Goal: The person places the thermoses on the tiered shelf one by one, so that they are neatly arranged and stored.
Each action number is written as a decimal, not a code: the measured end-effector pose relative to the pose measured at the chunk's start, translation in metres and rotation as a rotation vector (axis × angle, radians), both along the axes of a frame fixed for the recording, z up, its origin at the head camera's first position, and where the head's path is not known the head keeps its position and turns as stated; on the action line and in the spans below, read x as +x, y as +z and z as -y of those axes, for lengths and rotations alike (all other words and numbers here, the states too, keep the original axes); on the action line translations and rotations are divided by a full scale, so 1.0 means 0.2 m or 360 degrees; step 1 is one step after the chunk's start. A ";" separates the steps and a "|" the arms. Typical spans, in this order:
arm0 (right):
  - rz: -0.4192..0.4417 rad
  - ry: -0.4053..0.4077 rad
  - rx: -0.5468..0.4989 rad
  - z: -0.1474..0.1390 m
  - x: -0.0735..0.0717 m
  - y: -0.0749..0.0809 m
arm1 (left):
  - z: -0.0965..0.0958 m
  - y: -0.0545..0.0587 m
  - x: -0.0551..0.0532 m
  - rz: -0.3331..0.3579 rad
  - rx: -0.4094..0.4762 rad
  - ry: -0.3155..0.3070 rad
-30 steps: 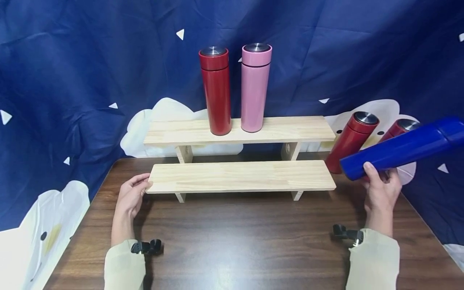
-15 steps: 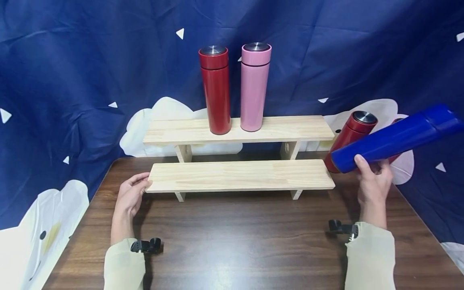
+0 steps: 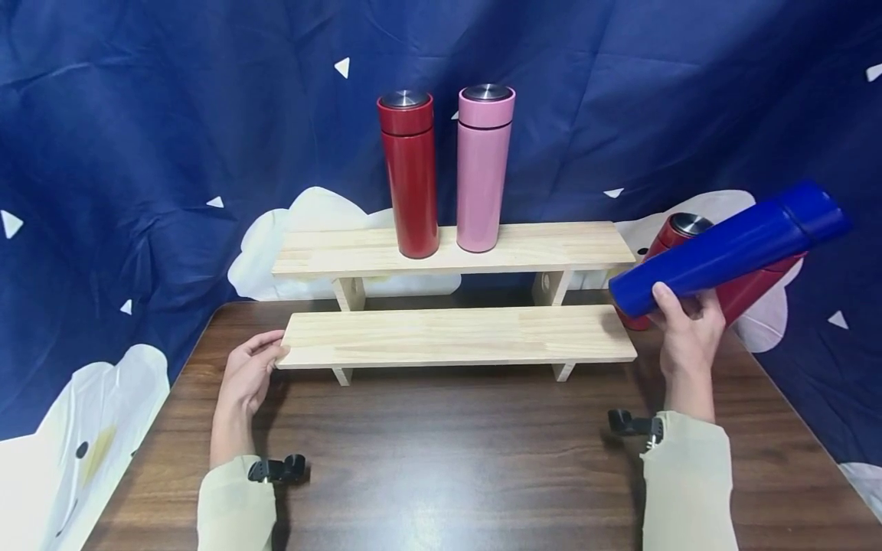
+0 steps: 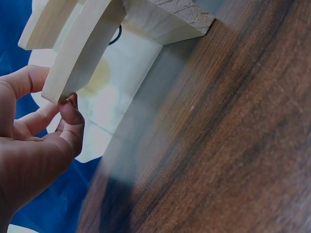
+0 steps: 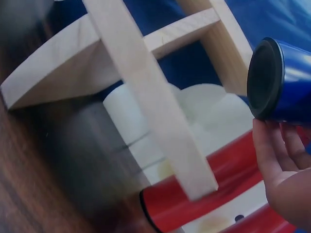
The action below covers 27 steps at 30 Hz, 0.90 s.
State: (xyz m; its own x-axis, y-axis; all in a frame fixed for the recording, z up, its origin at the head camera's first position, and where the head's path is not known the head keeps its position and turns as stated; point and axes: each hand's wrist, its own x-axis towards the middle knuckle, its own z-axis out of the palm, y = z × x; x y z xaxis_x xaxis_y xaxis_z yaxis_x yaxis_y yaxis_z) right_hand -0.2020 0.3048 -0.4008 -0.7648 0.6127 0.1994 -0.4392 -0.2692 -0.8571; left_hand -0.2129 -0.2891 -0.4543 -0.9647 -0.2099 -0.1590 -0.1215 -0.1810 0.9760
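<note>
In the head view, my right hand (image 3: 691, 329) grips a blue thermos flask (image 3: 726, 243) near its base, tilted with its top end up to the right. The flask's dark base (image 5: 265, 80) faces the right wrist camera, close to the shelf's right end. My left hand (image 3: 244, 373) pinches the left end of the lower board of a two-step wooden shelf (image 3: 455, 337), fingers curled over and under the board (image 4: 80, 58). On the upper board (image 3: 331, 249) stand a red flask (image 3: 411, 191) and, to its right, a pink flask (image 3: 485, 184).
Behind the blue flask, two more red flasks (image 3: 667, 234) stand on the table right of the shelf, partly hidden. The brown wooden table (image 3: 455, 459) lies in front of the shelf. A blue curtain (image 3: 207, 115) with white patterns hangs behind everything.
My right hand has carried the blue flask left and slightly up, toward the shelf's right end, covering more of the nearer red flask. The left hand has stayed at the shelf's end.
</note>
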 end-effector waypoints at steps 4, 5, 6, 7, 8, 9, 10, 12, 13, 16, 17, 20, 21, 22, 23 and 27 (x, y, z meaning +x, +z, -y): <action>-0.0014 0.0025 0.0003 0.02 -0.02 0.04 | 0.00 -0.01 0.00 -0.0025 0.0025 -0.0004; -0.0017 0.0032 0.0012 0.03 -0.02 0.04 | 0.00 -0.01 0.00 -0.0029 0.0028 -0.0001; -0.0021 0.0038 0.0016 0.04 -0.02 0.05 | 0.00 -0.01 0.00 -0.0031 0.0035 0.0000; -0.0029 0.0041 0.0024 0.05 -0.03 0.05 | 0.00 0.00 0.00 -0.0030 0.0036 0.0004; -0.0039 0.0046 0.0038 0.06 -0.03 0.06 | 0.00 0.00 0.00 -0.0027 0.0034 0.0008; -0.0047 0.0046 0.0050 0.07 -0.04 0.06 | 0.00 0.00 0.00 -0.0020 0.0032 0.0011; -0.0056 0.0046 0.0066 0.08 -0.05 0.06 | 0.00 0.00 0.00 -0.0014 0.0028 0.0012; -0.0085 0.0047 0.0078 0.10 -0.06 0.07 | -0.01 0.00 0.01 -0.0004 0.0028 0.0009; -0.0100 0.0050 0.0090 0.11 -0.07 0.08 | -0.01 0.00 0.01 -0.0002 0.0029 0.0008; -0.0131 0.0059 0.0142 0.13 -0.08 0.10 | 0.00 0.00 0.01 0.0001 0.0029 -0.0005; -0.0135 0.0064 0.0151 0.14 -0.09 0.11 | 0.00 0.00 0.01 0.0000 0.0030 -0.0007; -0.0146 0.0073 0.0209 0.16 -0.10 0.13 | 0.00 0.00 0.01 0.0000 0.0029 -0.0014; -0.0146 0.0075 0.0224 0.17 -0.11 0.14 | 0.00 0.00 0.01 -0.0002 0.0031 -0.0018; -0.0143 0.0074 0.0241 0.18 -0.11 0.15 | 0.00 0.00 0.01 -0.0003 0.0033 -0.0021; -0.0136 0.0072 0.0259 0.18 -0.12 0.15 | 0.00 0.00 0.01 -0.0003 0.0034 -0.0027; -0.0145 0.0066 0.0319 0.21 -0.13 0.17 | 0.01 0.01 0.00 0.0004 0.0026 -0.0041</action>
